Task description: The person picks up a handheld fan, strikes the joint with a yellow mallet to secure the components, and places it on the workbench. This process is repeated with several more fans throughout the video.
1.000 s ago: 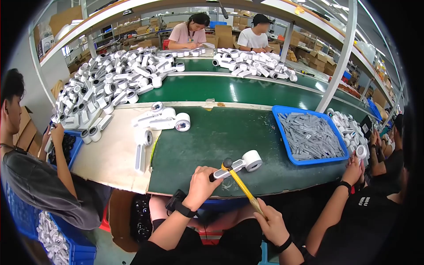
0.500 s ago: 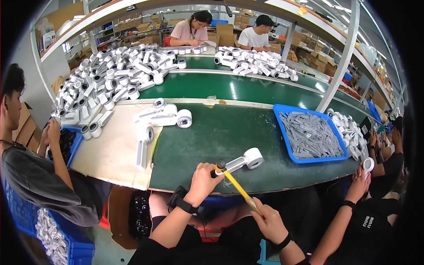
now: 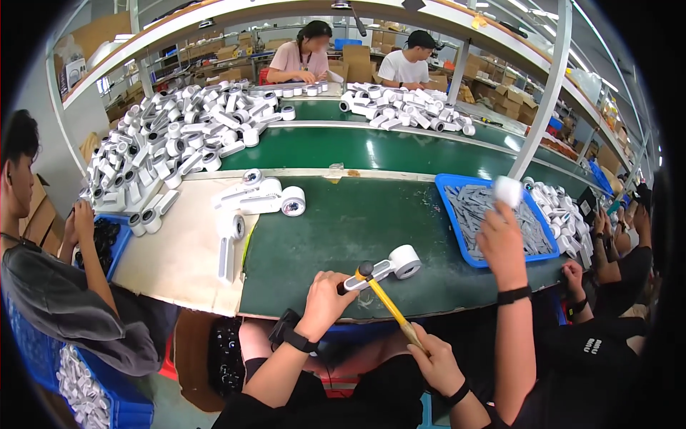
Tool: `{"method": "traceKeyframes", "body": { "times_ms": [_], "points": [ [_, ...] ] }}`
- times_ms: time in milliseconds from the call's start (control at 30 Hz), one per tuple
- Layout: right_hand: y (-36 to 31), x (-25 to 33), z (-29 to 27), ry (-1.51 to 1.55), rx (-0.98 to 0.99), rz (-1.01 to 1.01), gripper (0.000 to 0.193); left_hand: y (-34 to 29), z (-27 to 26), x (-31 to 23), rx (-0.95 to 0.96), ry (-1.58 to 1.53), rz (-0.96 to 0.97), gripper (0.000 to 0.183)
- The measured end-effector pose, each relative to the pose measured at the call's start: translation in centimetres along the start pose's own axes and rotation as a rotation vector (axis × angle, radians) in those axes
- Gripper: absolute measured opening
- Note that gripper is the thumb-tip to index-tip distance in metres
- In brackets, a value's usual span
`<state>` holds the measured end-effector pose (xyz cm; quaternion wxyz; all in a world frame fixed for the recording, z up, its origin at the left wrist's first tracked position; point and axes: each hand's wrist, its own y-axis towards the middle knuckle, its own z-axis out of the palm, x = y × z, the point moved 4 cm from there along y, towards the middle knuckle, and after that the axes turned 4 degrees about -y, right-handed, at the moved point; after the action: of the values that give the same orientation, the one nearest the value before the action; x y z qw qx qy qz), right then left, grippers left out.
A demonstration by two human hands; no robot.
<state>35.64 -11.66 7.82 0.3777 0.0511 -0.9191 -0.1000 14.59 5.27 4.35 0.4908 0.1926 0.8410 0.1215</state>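
A white handheld fan (image 3: 405, 262) with a round head and a grey-striped handle lies on the green tabletop in front of me. My left hand (image 3: 327, 300) is closed round the near end of its handle, where a small dark part shows by the fingertips. In my right hand (image 3: 436, 360) is a hammer (image 3: 386, 302) with a yellow handle. Its dark head is over the fan's handle, close to my left fingers; whether it touches cannot be seen.
A blue tray (image 3: 466, 257) of grey strips stands at the right, with a co-worker's arm (image 3: 506, 250) reaching over it. Several white fans (image 3: 291, 201) lie on the cardboard (image 3: 179, 250) to the left. A large fan pile (image 3: 193, 121) sits behind. Another person (image 3: 78, 286) works at the left.
The co-worker's arm at the right has swung up from the table edge to over the tray, carrying a blurred white part. My hammer head has shifted slightly right over the fan's handle.
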Motion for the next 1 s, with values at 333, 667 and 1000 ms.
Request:
{"method": "traceKeyframes", "body": {
  "times_ms": [333, 667, 1000],
  "points": [
    [0.1, 0.0, -1.8, -0.043, -0.135, 0.03, 0.044, -0.1, 0.0, 0.4, 0.027, 0.078, -0.01, 0.028],
    [0.6, -2.5, -1.0, -0.008, -0.183, 0.06, 0.045, 0.4, 0.0, -0.2, 0.05, 0.089, 0.022, 0.027],
    [-1.1, -2.3, -0.5, 0.336, -0.166, 0.142, 0.049, -1.1, -3.7, 0.6, 0.307, -0.956, -0.617, 0.035]
  ]
}}
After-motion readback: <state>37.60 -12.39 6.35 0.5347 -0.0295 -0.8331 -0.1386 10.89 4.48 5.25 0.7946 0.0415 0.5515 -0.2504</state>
